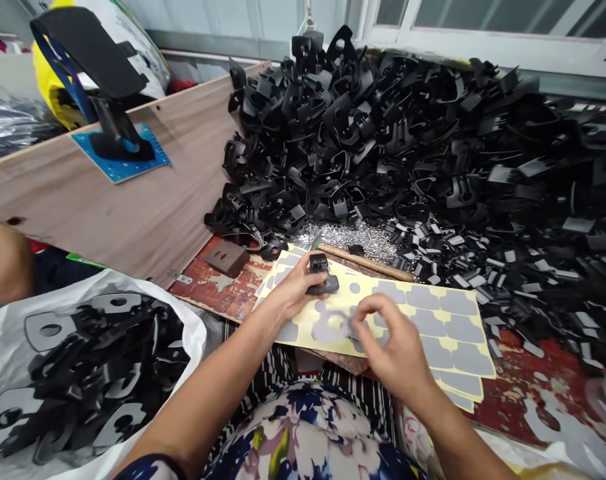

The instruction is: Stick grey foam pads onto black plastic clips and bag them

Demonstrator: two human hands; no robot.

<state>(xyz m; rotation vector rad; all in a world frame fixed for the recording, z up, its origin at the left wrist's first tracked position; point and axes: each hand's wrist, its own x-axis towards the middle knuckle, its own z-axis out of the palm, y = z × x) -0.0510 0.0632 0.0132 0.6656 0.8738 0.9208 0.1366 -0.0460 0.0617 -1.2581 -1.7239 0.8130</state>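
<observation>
My left hand [295,288] is closed around a small black plastic clip part [321,275], held just above a yellow backing sheet [460,337] of grey adhesive pads. My right hand [393,347] hovers over the sheet with fingers pinched on a grey pad [334,326], which is smeared by motion. The sheet lies on a worn red tabletop [217,287] in front of me.
A huge heap of black plastic parts [407,140] fills the back and right. A wooden-handled hammer [365,262] and a patch of small metal pieces [353,237] lie behind the sheet. A white bag [83,373] of finished black parts sits at left. A brown board [107,200] walls the left side.
</observation>
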